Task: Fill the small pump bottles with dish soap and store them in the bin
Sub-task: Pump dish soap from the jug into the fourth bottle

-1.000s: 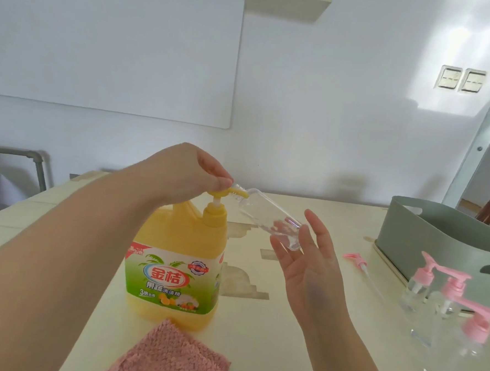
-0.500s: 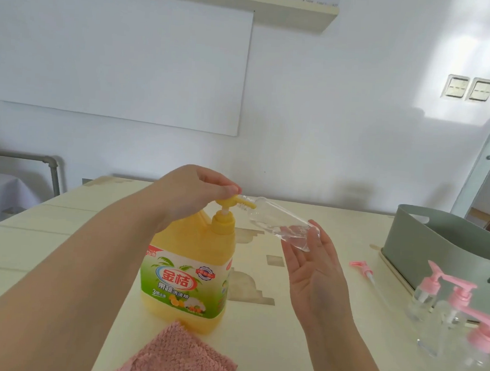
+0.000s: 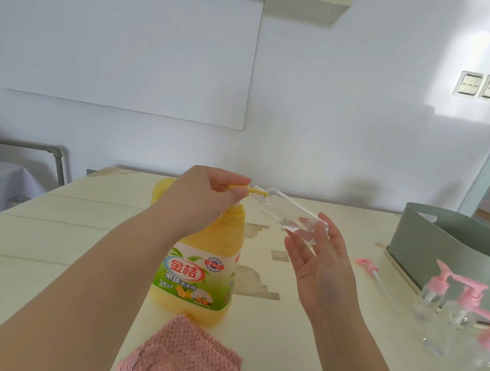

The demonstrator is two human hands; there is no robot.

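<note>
We are at a pale table (image 3: 62, 246) by a white wall (image 3: 328, 118). Our left hand (image 3: 208, 200) curls over the pump (image 3: 239, 189) of the yellow soap jug (image 3: 198, 268). Our right hand (image 3: 319, 264), fingers straight, props up the small clear bottle (image 3: 288, 213), tipped with its mouth at the spout. Right of that hand are a loose pink pump (image 3: 366, 264), three pink-topped bottles (image 3: 467, 305) and a smooth green bin (image 3: 435, 240). A fuzzy pink cloth (image 3: 182, 353) lies between our arms.

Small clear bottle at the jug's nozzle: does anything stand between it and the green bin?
Nothing visible blocks it. Between the small clear bottle, resting on the right hand, and the green bin, only a loose pink pump lies flat on the table. Three capped bottles stand along the bin's near side.
</note>
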